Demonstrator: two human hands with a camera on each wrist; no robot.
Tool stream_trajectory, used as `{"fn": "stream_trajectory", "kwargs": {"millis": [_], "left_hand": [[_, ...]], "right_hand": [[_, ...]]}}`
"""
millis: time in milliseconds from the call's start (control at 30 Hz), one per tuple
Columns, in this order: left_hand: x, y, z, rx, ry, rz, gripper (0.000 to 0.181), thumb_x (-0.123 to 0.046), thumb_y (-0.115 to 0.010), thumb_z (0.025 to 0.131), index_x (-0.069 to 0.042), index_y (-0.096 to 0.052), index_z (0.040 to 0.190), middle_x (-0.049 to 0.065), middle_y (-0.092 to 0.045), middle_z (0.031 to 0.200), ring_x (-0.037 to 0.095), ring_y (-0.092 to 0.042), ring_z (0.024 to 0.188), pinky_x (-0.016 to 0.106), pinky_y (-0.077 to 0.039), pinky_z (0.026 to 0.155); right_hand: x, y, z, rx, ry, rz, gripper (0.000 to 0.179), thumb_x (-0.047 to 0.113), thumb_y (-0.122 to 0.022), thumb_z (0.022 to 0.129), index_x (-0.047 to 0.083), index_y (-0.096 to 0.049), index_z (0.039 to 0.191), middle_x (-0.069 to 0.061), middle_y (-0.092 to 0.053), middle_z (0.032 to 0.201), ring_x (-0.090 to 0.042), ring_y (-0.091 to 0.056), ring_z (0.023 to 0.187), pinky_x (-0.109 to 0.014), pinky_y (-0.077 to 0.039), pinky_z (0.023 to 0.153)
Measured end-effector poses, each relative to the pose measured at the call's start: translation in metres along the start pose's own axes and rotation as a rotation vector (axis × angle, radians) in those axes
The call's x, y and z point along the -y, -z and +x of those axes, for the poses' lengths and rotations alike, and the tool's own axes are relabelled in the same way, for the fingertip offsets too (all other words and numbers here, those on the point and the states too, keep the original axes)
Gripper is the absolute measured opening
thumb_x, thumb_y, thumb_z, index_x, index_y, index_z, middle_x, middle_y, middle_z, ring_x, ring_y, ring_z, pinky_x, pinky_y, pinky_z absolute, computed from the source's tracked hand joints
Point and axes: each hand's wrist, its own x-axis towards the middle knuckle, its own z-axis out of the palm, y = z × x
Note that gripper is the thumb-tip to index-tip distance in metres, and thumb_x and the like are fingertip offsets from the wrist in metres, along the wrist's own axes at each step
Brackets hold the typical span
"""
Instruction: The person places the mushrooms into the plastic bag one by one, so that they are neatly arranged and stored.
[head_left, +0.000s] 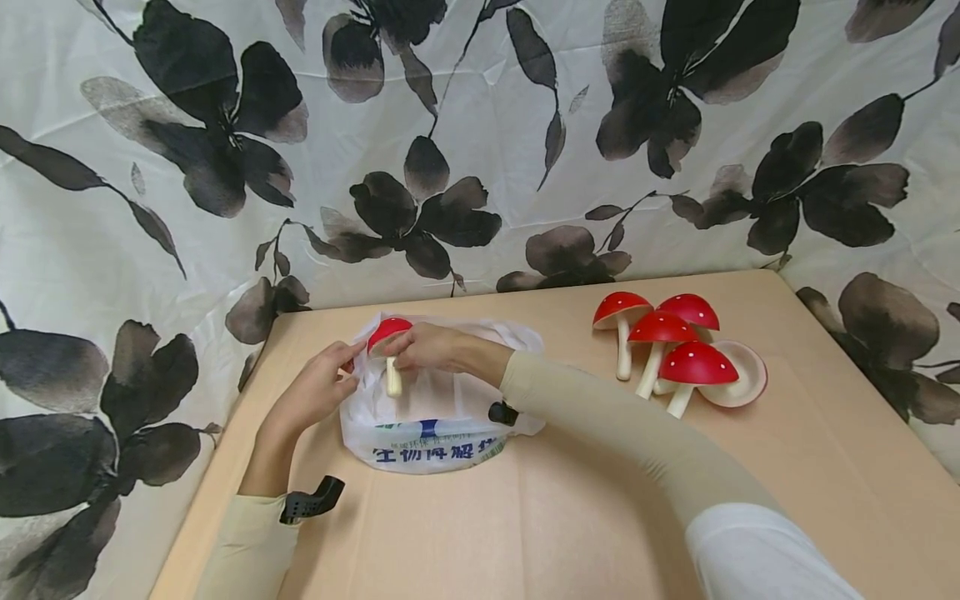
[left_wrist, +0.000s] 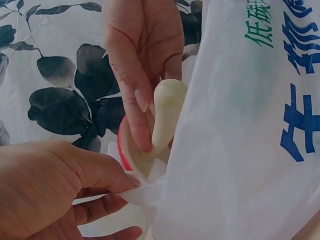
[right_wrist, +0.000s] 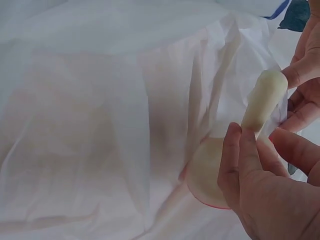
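A toy mushroom with a red cap and cream stem [head_left: 393, 379] is in my right hand [head_left: 435, 346], whose fingers grip it around the stem under the cap. It is inside the mouth of a white plastic bag [head_left: 427, 457] printed with blue and green characters. My left hand [head_left: 318, 385] pinches the bag's left rim between thumb and fingers, as the left wrist view shows with the thin film [left_wrist: 145, 194]. From the right wrist view, the cap's pale underside [right_wrist: 205, 172] lies against the bag's inner wall.
At the right back of the wooden table [head_left: 585, 517] lies a cluster of several red-capped toy mushrooms [head_left: 697, 364], one turned with its pale underside showing. A floral cloth [head_left: 540, 200] hangs behind the table. Each wrist wears a black camera mount [head_left: 311, 500].
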Motion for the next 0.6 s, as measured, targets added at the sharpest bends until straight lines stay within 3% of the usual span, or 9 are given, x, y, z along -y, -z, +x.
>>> {"fn": "stream_trajectory", "kwargs": {"millis": [133, 233, 367, 600], "left_hand": [[0.0001, 0.0003, 0.001, -0.006, -0.006, -0.002, 0.057, 0.007, -0.06, 0.089, 0.009, -0.049, 0.144, 0.016, -0.06, 0.105, 0.03, -0.059, 0.097, 0.039, -0.05, 0.079], [0.0006, 0.0005, 0.0013, -0.005, -0.001, -0.004, 0.056, 0.007, -0.06, 0.089, 0.008, -0.049, 0.144, 0.016, -0.06, 0.105, 0.03, -0.058, 0.097, 0.037, -0.049, 0.077], [0.001, 0.0006, 0.0011, -0.001, 0.008, -0.011, 0.056, 0.006, -0.059, 0.09, 0.008, -0.049, 0.144, 0.015, -0.06, 0.104, 0.029, -0.057, 0.095, 0.036, -0.05, 0.077], [0.001, 0.0007, 0.0005, 0.008, 0.012, -0.016, 0.055, 0.006, -0.06, 0.09, 0.009, -0.049, 0.144, 0.016, -0.06, 0.105, 0.029, -0.056, 0.096, 0.032, -0.051, 0.076]], "right_hand": [[-0.0022, 0.0011, 0.001, 0.011, 0.033, 0.034, 0.042, 0.005, -0.059, 0.097, 0.014, -0.065, 0.137, -0.006, -0.055, 0.148, -0.018, -0.047, 0.13, -0.03, -0.045, 0.104], [-0.005, 0.0027, 0.001, 0.059, 0.031, -0.021, 0.047, 0.007, -0.059, 0.096, 0.017, -0.061, 0.143, -0.006, -0.053, 0.149, -0.019, -0.044, 0.127, -0.032, -0.042, 0.103], [-0.0072, 0.0044, -0.0004, 0.129, 0.005, -0.09, 0.056, 0.011, -0.06, 0.096, 0.012, -0.05, 0.151, -0.008, -0.051, 0.147, -0.022, -0.042, 0.124, -0.038, -0.042, 0.103], [-0.0046, 0.0049, -0.003, 0.217, -0.027, -0.097, 0.061, 0.014, -0.062, 0.096, 0.007, -0.044, 0.154, -0.009, -0.05, 0.14, -0.022, -0.044, 0.123, -0.044, -0.041, 0.11]]}}
